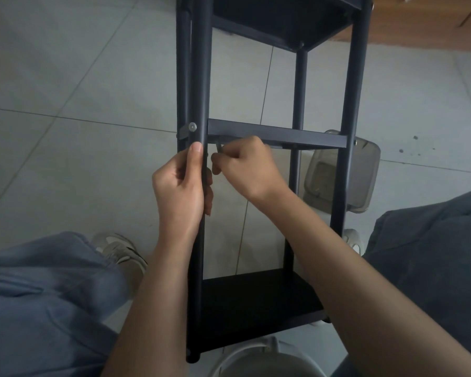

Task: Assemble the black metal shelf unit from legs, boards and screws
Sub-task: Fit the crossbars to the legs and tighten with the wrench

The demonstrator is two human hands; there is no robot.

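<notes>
Gripped near leg (199, 77) mid-frame with left hand (181, 186); pinched hex key (218, 148) in right hand (245, 167); best turned squarely, seated.

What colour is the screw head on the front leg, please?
Silver, on the black leg; the screw head shows in the head view.

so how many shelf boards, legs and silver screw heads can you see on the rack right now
shelf boards: 3 (top, middle, bottom)
legs: 4 ()
silver screw heads: 1
total: 8
</notes>
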